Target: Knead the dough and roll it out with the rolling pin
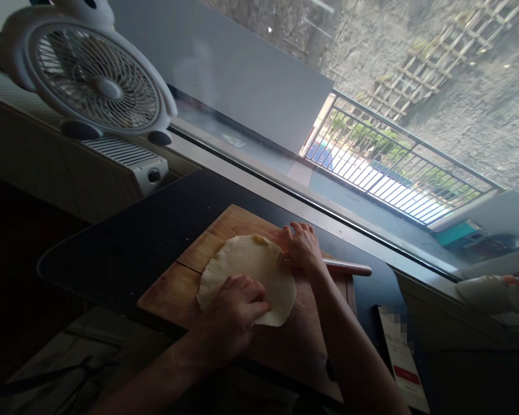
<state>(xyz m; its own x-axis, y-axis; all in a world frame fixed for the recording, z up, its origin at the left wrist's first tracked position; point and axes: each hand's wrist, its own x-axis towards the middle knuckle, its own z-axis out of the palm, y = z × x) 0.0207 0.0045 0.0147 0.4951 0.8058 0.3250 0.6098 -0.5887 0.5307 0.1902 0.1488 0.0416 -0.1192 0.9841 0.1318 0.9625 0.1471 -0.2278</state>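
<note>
A flat, round sheet of dough lies on a wooden cutting board, its rim slightly uneven. My left hand is over the near part of the sheet, fingers curled down onto the dough; its fingertips are partly hidden. My right hand lies across a wooden rolling pin, palm over it and fingers bent on the far side. The pin's left end meets the dough's right edge, while its other end sticks out past the board. A small yellowish patch shows at the dough's far edge.
Beneath the board is a dark table with rounded corners. A phone lies at its right side. Beyond the table runs a window sill, and a white fan stands at the left on a ridged white unit.
</note>
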